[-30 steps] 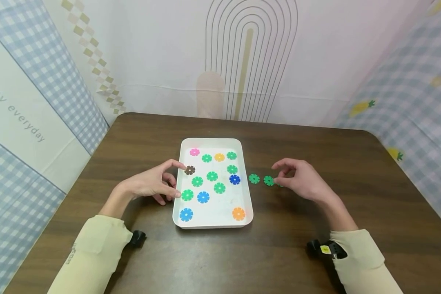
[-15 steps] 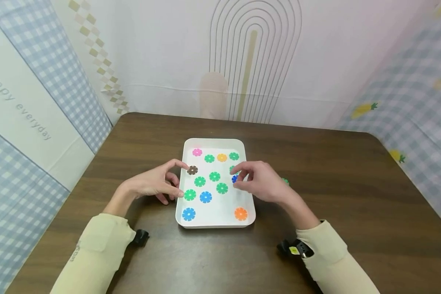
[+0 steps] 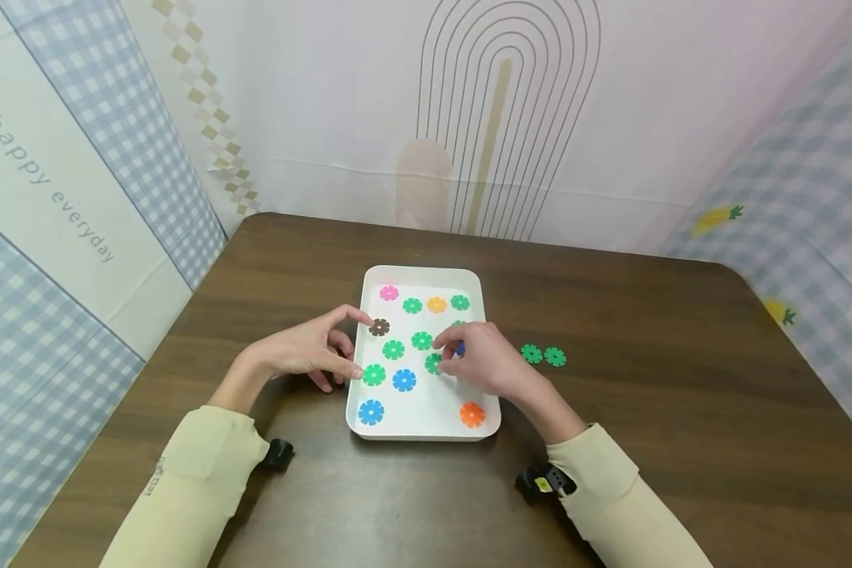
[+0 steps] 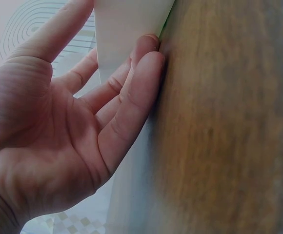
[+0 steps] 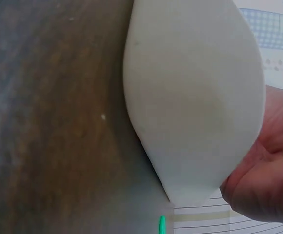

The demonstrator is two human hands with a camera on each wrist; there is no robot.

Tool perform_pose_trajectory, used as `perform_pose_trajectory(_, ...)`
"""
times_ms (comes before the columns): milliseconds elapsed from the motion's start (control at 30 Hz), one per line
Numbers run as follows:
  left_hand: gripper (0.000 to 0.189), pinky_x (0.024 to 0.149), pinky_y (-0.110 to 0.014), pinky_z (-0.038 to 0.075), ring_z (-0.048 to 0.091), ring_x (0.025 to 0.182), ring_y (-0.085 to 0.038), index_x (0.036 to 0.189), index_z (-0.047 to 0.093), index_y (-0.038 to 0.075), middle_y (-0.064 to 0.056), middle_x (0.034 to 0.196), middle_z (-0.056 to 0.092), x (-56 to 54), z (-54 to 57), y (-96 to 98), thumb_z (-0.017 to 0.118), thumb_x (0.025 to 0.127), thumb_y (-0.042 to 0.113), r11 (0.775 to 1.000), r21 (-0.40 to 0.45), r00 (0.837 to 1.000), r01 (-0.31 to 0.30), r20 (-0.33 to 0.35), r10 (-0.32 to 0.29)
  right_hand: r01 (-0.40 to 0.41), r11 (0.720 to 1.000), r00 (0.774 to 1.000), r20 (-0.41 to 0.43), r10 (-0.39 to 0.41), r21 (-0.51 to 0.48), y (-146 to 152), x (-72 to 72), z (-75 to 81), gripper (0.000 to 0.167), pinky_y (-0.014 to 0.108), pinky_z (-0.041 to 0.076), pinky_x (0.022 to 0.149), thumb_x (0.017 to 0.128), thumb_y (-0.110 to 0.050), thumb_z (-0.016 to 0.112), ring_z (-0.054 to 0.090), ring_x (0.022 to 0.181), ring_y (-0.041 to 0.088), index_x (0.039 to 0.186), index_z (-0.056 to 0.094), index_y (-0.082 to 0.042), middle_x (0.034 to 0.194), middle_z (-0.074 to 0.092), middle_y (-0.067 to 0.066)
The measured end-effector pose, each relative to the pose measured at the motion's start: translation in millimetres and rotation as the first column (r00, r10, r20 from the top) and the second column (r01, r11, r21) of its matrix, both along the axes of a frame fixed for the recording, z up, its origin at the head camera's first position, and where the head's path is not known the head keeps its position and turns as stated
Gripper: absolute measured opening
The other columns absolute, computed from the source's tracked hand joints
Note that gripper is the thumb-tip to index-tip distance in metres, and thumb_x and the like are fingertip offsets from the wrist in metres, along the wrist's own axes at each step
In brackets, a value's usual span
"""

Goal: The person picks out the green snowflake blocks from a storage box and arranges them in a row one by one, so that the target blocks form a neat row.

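Observation:
A shallow white tray (image 3: pixel 426 406) holds several flat notched discs. My left hand (image 3: pixel 305 347) holds the tray's left side, thumb and index finger at the rim near a brown disc (image 3: pixel 379 327) and a green disc (image 3: pixel 373 375). In the left wrist view its other fingers curl beside the tray's outer wall (image 4: pixel 124 36). My right hand (image 3: pixel 488 363) reaches over the right rim, thumb and index finger apart, the thumb near a green disc (image 3: pixel 433 363). A blue disc (image 3: pixel 461 349) shows partly between its fingers. The tray's wall (image 5: pixel 195 92) hides those fingertips in the right wrist view.
Two green discs (image 3: pixel 543 356) lie on the brown wooden table (image 3: pixel 632 347) right of the tray. Orange (image 3: pixel 472 415), light blue (image 3: pixel 371 412), yellow (image 3: pixel 436 304) and pink (image 3: pixel 389 293) discs lie inside the tray. Patterned cloth (image 3: pixel 326 102) hangs behind the table.
My right hand has moved left from the row of green discs on the table to over the tray, now covering where the nearest disc lay. My left hand stays at the tray's left side.

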State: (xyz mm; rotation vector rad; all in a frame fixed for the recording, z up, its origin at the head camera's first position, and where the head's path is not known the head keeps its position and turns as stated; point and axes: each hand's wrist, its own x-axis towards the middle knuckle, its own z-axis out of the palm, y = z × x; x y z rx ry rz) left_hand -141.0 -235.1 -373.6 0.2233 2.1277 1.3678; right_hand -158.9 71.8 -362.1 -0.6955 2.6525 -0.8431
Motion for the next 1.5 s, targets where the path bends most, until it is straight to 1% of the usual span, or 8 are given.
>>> perform_pose_trajectory(100,0.08,0.069,-0.043,0.063,0.069,0.081,-0.025,0.153,0.036,0.02,-0.011,0.1,0.059,-0.1,0.6,0.4,0.085,0.091,0.017,1.0,-0.003,1.0,-0.002,-0.001,0.002,-0.007,0.999,0.999,-0.038,0.008,0.032,-2.1,-0.5,-2.0,0.023,0.028,0.049,0.073,0.09,-0.012,0.083,0.06,0.081,0.016,0.112,0.08,-0.008,0.087,0.071,-0.001)
perform_pose_trajectory(200,0.079,0.069,-0.043,0.063,0.069,0.081,-0.025,0.153,0.036,0.02,-0.011,0.099,0.059,0.2,1.1,0.7,0.085,0.091,0.016,1.0,-0.004,1.0,-0.006,0.001,0.006,-0.013,0.998,0.999,-0.051,0.017,0.064,-4.4,-0.9,-3.6,0.024,0.028,0.047,0.072,0.09,-0.013,0.084,0.058,0.079,0.016,0.113,0.08,-0.008,0.084,0.069,-0.001)
perform_pose_trajectory(367,0.08,0.069,-0.042,0.063,0.069,0.081,-0.024,0.153,0.036,0.02,-0.01,0.099,0.06,0.4,0.8,0.8,0.086,0.09,0.017,1.0,-0.003,1.0,-0.006,0.006,0.006,-0.018,0.994,0.998,-0.053,0.024,0.106,-7.9,-0.2,-4.7,0.026,0.029,0.045,0.072,0.09,-0.013,0.084,0.056,0.079,0.017,0.115,0.08,-0.007,0.082,0.066,0.0)
perform_pose_trajectory(567,0.081,0.068,-0.043,0.063,0.069,0.081,-0.024,0.153,0.036,0.021,-0.01,0.099,0.06,-0.2,0.7,1.0,0.086,0.09,0.018,1.0,-0.002,1.0,-0.005,0.004,0.005,0.005,0.992,0.998,-0.06,0.003,0.129,-10.2,0.5,-5.4,0.027,0.03,0.044,0.07,0.09,-0.015,0.085,0.055,0.076,0.019,0.115,0.08,-0.008,0.08,0.064,0.001)
perform_pose_trajectory(900,0.08,0.069,-0.042,0.063,0.069,0.08,-0.024,0.153,0.036,0.021,-0.01,0.099,0.06,0.0,0.7,0.6,0.085,0.091,0.017,1.0,-0.007,1.0,-0.008,0.001,0.008,0.026,0.984,0.998,-0.067,-0.014,0.177,-15.3,1.2,-5.0,0.028,0.031,0.046,0.071,0.09,-0.018,0.085,0.056,0.079,0.02,0.116,0.08,-0.009,0.085,0.064,0.002)
perform_pose_trajectory(1133,0.08,0.069,-0.042,0.063,0.069,0.081,-0.024,0.153,0.035,0.021,-0.01,0.1,0.059,1.0,-0.5,0.7,0.085,0.091,0.017,1.0,-0.009,1.0,-0.013,0.008,0.013,0.032,0.983,0.997,-0.073,-0.019,0.18,-16.8,2.4,-7.5,0.026,0.035,0.053,0.081,0.089,-0.016,0.086,0.058,0.089,0.021,0.112,0.074,-0.012,0.101,0.067,0.003)
perform_pose_trajectory(1300,0.08,0.069,-0.042,0.063,0.069,0.081,-0.024,0.153,0.035,0.021,-0.011,0.1,0.059,1.1,-0.6,1.6,0.085,0.091,0.017,1.0,-0.009,1.0,-0.013,0.01,0.013,0.011,0.987,0.997,-0.072,0.001,0.16,-14.0,3.7,-8.8,0.025,0.035,0.05,0.077,0.09,-0.013,0.084,0.059,0.087,0.021,0.111,0.07,-0.015,0.098,0.068,0.002)
perform_pose_trajectory(1500,0.08,0.069,-0.042,0.063,0.069,0.081,-0.025,0.153,0.035,0.021,-0.01,0.099,0.059,0.9,-0.2,1.9,0.085,0.091,0.016,1.0,-0.006,1.0,-0.013,0.011,0.013,-0.01,0.989,0.996,-0.087,0.023,0.146,-11.7,5.2,-7.6,0.026,0.034,0.049,0.077,0.091,-0.012,0.082,0.059,0.086,0.02,0.115,0.072,-0.018,0.095,0.069,0.001)
